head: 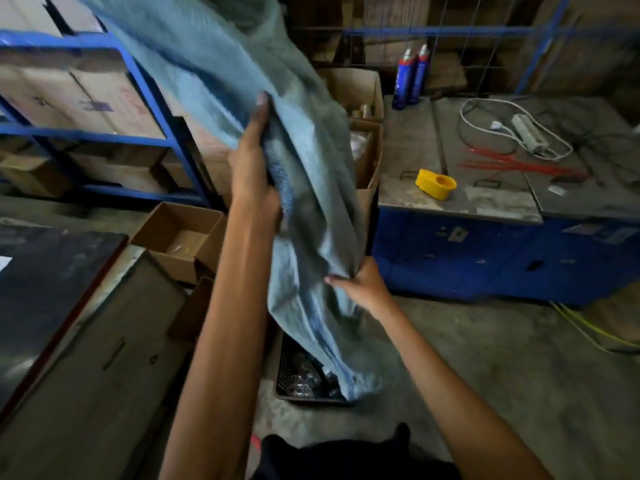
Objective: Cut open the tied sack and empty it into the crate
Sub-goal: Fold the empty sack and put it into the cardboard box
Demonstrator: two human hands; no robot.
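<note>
A blue-grey woven sack (pixel 214 64) hangs upside down in front of me, its upper part blurred and its open lower end (pixel 353 379) dangling over a dark perforated plastic crate (pixel 285 372) on the floor. Shiny metal parts (pixel 306 375) lie inside the crate. My left hand (pixel 254 168) grips the sack's side at mid-height. My right hand (pixel 360 285) pinches a fold of the sack lower down, above the crate. The crate's right half is hidden behind the sack.
Blue shelving (pixel 104 136) with cardboard boxes stands at left. An open cardboard box (pixel 180 233) sits on the floor. A blue workbench (pixel 485 258) at right carries a yellow tape holder (pixel 434 183), red ties (pixel 512 162), a power strip (pixel 528 133) and spray cans (pixel 410 77).
</note>
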